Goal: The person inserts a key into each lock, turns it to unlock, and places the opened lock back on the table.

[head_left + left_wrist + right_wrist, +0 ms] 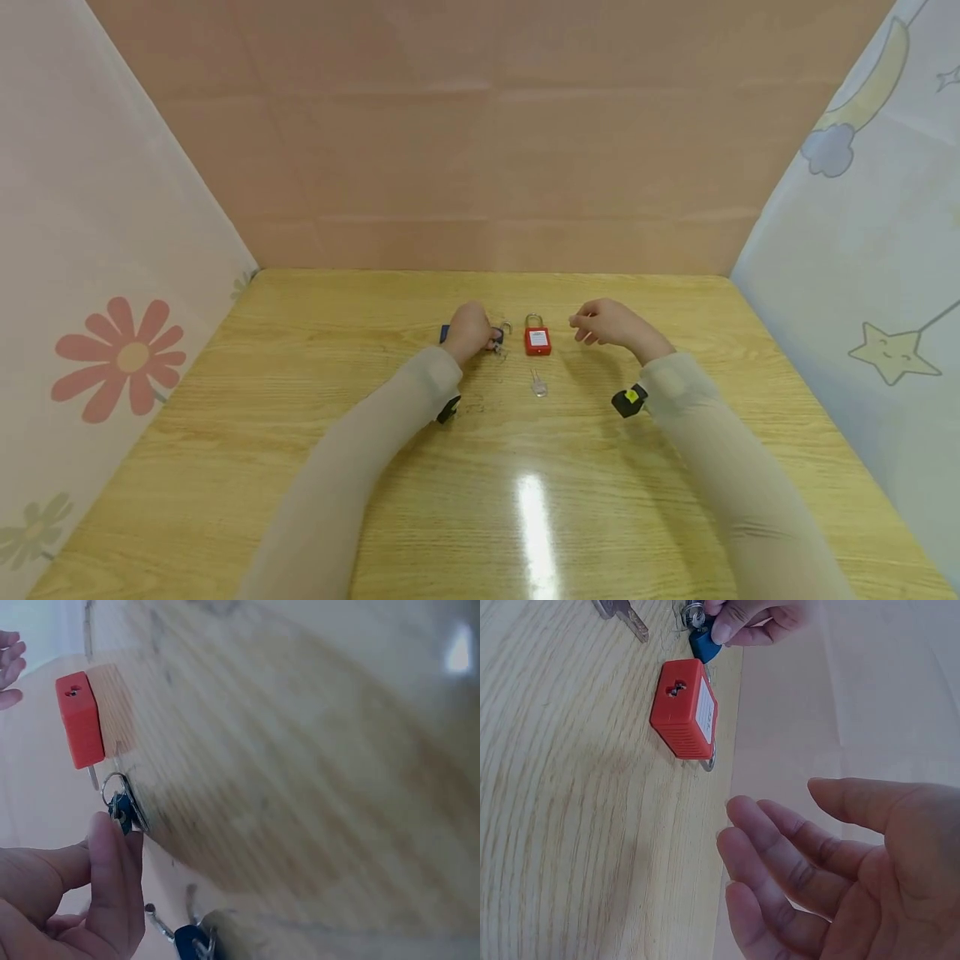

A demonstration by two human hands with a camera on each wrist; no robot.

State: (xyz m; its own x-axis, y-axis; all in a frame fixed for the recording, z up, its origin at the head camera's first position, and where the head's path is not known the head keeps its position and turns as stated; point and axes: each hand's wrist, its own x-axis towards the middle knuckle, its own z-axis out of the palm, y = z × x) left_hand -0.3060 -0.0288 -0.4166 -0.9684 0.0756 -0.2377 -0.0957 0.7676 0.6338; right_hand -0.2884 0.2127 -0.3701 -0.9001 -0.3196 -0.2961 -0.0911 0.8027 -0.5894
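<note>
My left hand (468, 332) pinches a small blue padlock (706, 643) between thumb and fingers. Keys on a ring (693, 613) hang at its keyhole end, and in the head view its shackle points away to the right. Another blue padlock (192, 942), its shackle raised, lies to the left of that hand, mostly hidden by it in the head view. Just right of the held padlock is a red padlock (537, 340) with a white label and its shackle pointing away. My right hand (611, 322) hovers to the right of it, fingers loosely bent and holding nothing.
A loose set of keys (539, 386) lies on the wooden table (360, 500), nearer than the red padlock. A pinkish back wall (480, 167) and patterned side panels (847, 275) border the table. Black wrist cameras (629, 400) sit under the sleeves.
</note>
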